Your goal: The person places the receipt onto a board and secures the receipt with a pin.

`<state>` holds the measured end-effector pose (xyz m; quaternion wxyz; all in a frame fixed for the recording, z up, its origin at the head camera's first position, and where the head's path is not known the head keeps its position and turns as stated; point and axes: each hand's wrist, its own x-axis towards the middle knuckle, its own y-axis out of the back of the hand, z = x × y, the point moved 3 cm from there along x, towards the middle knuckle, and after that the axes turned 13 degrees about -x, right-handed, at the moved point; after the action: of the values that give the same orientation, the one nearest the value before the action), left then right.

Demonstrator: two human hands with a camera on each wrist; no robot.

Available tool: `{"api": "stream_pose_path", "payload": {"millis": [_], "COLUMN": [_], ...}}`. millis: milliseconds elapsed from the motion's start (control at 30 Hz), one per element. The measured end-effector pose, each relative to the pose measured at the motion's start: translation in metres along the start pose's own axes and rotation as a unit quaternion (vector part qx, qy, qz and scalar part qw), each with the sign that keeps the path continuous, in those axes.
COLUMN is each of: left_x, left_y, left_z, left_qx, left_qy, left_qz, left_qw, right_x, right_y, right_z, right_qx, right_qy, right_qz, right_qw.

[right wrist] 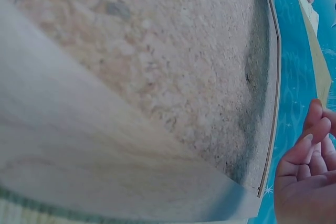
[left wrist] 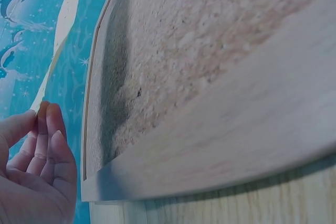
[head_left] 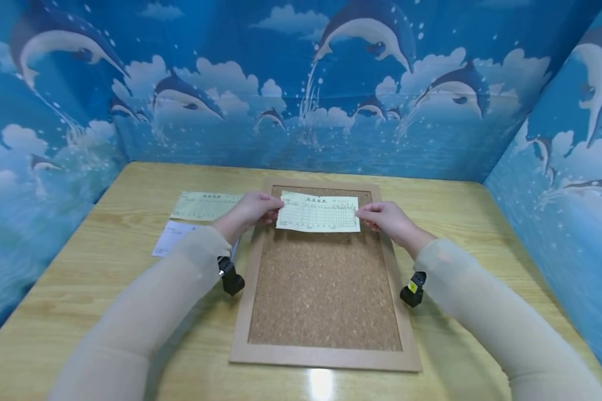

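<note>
Between both hands a pale green printed form [head_left: 318, 213] is stretched out above the top part of a framed cork board [head_left: 326, 289]. My left hand [head_left: 253, 210] pinches its left edge between thumb and fingers; my right hand [head_left: 388, 218] pinches the right edge. Seen from the left wrist, the paper [left wrist: 65, 22] appears nearly edge-on, raised off the board, with the left hand [left wrist: 39, 166] at its near end. From the right wrist, the right hand [right wrist: 310, 166] grips the paper [right wrist: 314, 45] in the same way. The form's left edge looks uneven.
Left of the board, another pale green form [head_left: 200, 206] lies on the wooden table [head_left: 105, 267], partly behind the left hand. Just below it is a white-lilac printed slip [head_left: 173, 236], partly covered by the left forearm. Dolphin-patterned cloth [head_left: 301, 111] rises behind the table and at its sides.
</note>
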<state>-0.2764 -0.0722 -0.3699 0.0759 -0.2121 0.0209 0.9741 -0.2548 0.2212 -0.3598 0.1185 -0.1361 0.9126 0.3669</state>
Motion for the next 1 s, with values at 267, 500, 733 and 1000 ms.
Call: {"api": "stream_pose_path", "payload": {"millis": [267, 500, 733, 1000], "left_x": [0.003, 0.011, 0.019, 0.025], "left_y": [0.000, -0.004, -0.005, -0.008], "left_z": [0.002, 0.001, -0.002, -0.006], "left_qx": [0.007, 0.013, 0.039, 0.039], "left_qy": [0.013, 0.013, 0.037, 0.046], "left_qz": [-0.009, -0.009, 0.002, 0.004], "left_qw": [0.9999, 0.9998, 0.9985, 0.9982], "right_x": [0.005, 0.009, 0.013, 0.016], "right_y": [-0.001, 0.000, -0.001, -0.002], "right_z": [0.004, 0.008, 0.012, 0.014], "right_qx": [-0.007, -0.016, -0.018, -0.020], "right_qy": [0.004, -0.001, -0.007, -0.021], "right_qz": [0.003, 0.010, 0.011, 0.010], "right_qw": [1.000, 1.000, 1.000, 1.000]}}
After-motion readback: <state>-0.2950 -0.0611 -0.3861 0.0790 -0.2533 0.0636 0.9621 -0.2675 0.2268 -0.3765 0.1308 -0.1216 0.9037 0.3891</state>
